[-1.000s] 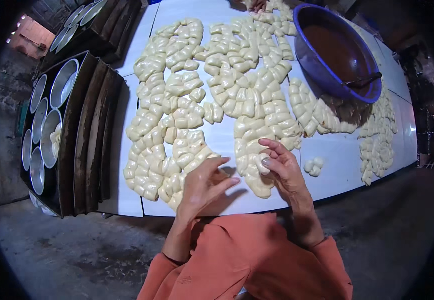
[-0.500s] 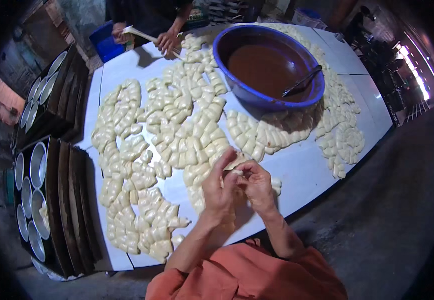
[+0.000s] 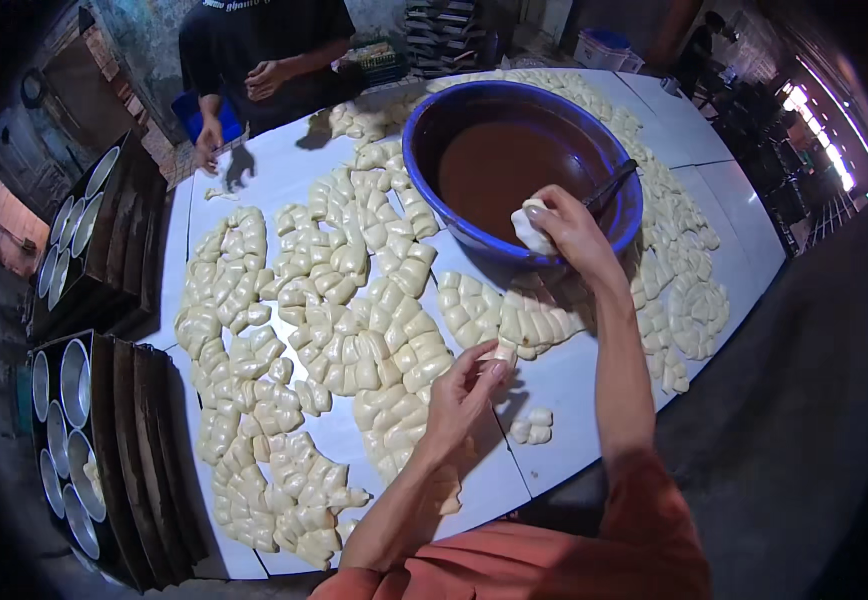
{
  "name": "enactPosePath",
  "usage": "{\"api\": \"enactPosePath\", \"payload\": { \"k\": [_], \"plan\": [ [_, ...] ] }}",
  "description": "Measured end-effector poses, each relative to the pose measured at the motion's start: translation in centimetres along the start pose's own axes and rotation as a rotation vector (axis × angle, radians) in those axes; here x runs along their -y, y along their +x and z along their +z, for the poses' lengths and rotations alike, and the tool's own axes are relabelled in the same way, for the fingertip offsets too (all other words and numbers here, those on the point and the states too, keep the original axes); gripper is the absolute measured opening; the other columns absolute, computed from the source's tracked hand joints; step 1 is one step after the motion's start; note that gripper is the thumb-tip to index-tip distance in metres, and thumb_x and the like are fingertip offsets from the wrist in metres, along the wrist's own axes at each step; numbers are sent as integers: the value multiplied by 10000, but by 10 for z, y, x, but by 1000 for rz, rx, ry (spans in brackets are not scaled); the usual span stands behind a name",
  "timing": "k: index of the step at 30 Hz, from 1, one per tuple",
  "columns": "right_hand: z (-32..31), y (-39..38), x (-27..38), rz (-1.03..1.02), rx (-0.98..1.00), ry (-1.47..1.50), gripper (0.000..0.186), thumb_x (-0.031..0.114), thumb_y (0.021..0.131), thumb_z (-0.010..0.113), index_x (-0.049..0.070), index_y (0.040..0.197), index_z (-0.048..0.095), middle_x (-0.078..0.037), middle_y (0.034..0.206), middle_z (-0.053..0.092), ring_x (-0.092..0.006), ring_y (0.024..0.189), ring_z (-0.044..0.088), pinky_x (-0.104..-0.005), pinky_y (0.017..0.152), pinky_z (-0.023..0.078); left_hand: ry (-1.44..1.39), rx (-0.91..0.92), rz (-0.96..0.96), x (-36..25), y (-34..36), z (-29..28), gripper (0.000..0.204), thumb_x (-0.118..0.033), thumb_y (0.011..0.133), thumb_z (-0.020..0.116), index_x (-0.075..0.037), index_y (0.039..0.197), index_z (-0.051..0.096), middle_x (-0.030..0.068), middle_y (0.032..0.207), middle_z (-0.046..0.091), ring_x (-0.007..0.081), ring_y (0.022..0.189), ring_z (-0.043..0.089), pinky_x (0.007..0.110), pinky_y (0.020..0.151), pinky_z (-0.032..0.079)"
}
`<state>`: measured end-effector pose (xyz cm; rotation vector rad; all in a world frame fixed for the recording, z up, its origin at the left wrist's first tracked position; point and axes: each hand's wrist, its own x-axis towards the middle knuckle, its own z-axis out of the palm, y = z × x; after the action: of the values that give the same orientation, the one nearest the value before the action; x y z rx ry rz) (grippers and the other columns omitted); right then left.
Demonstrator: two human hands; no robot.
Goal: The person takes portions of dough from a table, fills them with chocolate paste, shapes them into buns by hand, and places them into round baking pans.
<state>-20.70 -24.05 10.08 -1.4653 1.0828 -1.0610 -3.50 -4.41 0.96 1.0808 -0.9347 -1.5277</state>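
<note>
My right hand (image 3: 576, 235) is raised at the near right rim of a blue basin (image 3: 454, 225), closed on a pale dough piece (image 3: 532, 230). Brown paste (image 3: 494, 165) fills part of the basin, and a dark-handled tool (image 3: 609, 184) leans on its right side. Lower down, my left hand (image 3: 462, 395) pinches a small dough piece (image 3: 504, 350) at the near edge of the dough rows. Many cream-coloured, glossy dough pieces (image 3: 354, 340) lie pressed together in rows on the white table. A small cluster of dough pieces (image 3: 532, 427) sits apart, between my forearms.
Stacked dark trays holding round metal tins (image 3: 78, 380) stand along the table's left edge, with another stack (image 3: 84, 225) behind. Across the table stands a person in a dark shirt (image 3: 274, 45), one hand low over the table. A blue crate (image 3: 189, 115) is beside them.
My hands have separated: the right went up to the basin with dough, the left stayed lower by the rows. The other person's hands have parted and no longer hold the long dough strip.
</note>
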Motion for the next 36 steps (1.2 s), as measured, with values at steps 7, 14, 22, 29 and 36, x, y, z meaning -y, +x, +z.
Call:
{"api": "enactPosePath", "payload": {
  "k": [7, 14, 22, 29, 36],
  "plan": [
    [-8, 46, -28, 131, 441, -889, 208, 208, 865, 592, 37, 949, 676, -102, 856, 686, -220, 805, 645, -377, 752, 491, 99, 25, -54, -12, -1, -16, 392, -210, 986, 614, 32, 1290, 566, 113, 1075, 693, 144, 933, 658, 267, 814, 527],
    [5, -6, 16, 242, 227, 351, 130, 187, 945, 640, 75, 948, 576, -12, 783, 631, -86, 694, 636, -227, 613, 530, 36, 14, -32, -19, 27, -2, 409, -264, 1010, 563, 14, 1310, 553, 109, 1178, 659, 162, 1057, 632, 288, 844, 520],
    [50, -104, -24, 192, 62, 753, 174, 106, 967, 555, 53, 1127, 512, -52, 1017, 620, -118, 935, 630, -277, 824, 523, -637, 46, -118, -7, 35, 18, 442, -353, 1022, 498, -14, 1304, 532, 100, 1231, 625, 203, 1117, 619, 396, 962, 498],
    [85, -161, -49, -205, -128, -181, 479, 13, 838, 692, 15, 1285, 519, -139, 1282, 524, -223, 1150, 577, -340, 919, 514, -411, -248, -96, 0, 14, -12, 310, -200, 929, 690, 21, 1143, 651, 63, 979, 690, 104, 838, 657, 247, 788, 559],
    [101, -170, -52, -284, -246, -341, 200, 14, 859, 685, 10, 1058, 696, -113, 1027, 630, -201, 899, 647, -316, 768, 533, -123, -275, 286, 13, 14, -9, 351, -174, 908, 718, 8, 1203, 661, 61, 1015, 702, 105, 891, 648, 255, 788, 551]
  ]
}}
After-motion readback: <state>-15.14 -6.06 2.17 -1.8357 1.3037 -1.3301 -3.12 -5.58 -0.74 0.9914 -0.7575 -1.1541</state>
